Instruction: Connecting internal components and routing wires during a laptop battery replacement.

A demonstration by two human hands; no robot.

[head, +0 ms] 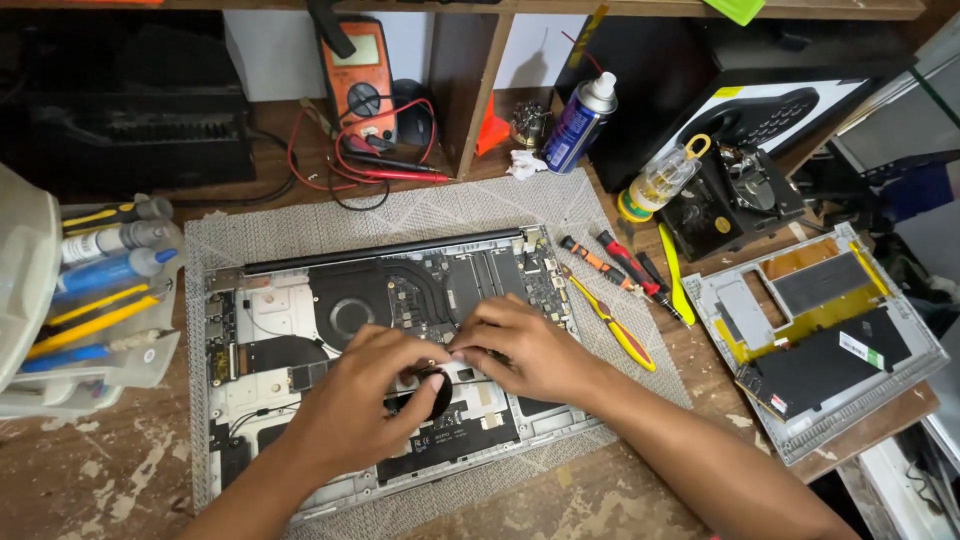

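Our left hand [365,395] fingers pinch a black tape roll [432,392]; right hand [525,350] fingers press its strip flat onto the open laptop [270,300].

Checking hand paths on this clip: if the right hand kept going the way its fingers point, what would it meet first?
The right hand points left across the open laptop; it would meet the left hand almost at once, as their fingertips already look close together, though depth is unclear.

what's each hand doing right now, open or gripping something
Left hand: fingers closed on a round black tape roll over the opened laptop.
Right hand: fingertips pinched at the strip coming off the roll, over the laptop.
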